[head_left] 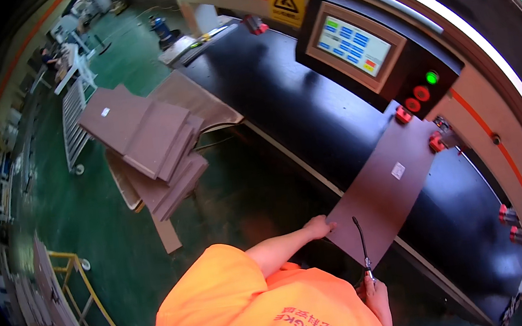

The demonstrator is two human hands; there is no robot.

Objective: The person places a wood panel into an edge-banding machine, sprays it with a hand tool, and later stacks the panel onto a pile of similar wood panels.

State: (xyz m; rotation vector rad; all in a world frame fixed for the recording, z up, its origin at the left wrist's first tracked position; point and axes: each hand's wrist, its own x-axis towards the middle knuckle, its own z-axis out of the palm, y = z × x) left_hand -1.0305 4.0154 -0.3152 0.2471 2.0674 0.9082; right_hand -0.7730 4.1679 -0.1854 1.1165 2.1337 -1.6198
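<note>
A dark brown rectangular panel (384,193) with a small white label (398,170) lies on the black machine table (293,106). Its far end rests against two red stops (404,115). My left hand (319,226) grips the panel's near left corner. My right hand (372,281) is closed around a thin black rod-like tool (360,242) that reaches over the panel's near edge. My orange shirt (254,309) fills the lower middle of the view.
A control box with a touchscreen (354,45) and red and green buttons (422,92) stands behind the table. Stacked brown panels (153,144) sit to the left on the green floor (96,211). A yellow wheeled frame (87,298) stands at lower left, more red stops (509,216) at right.
</note>
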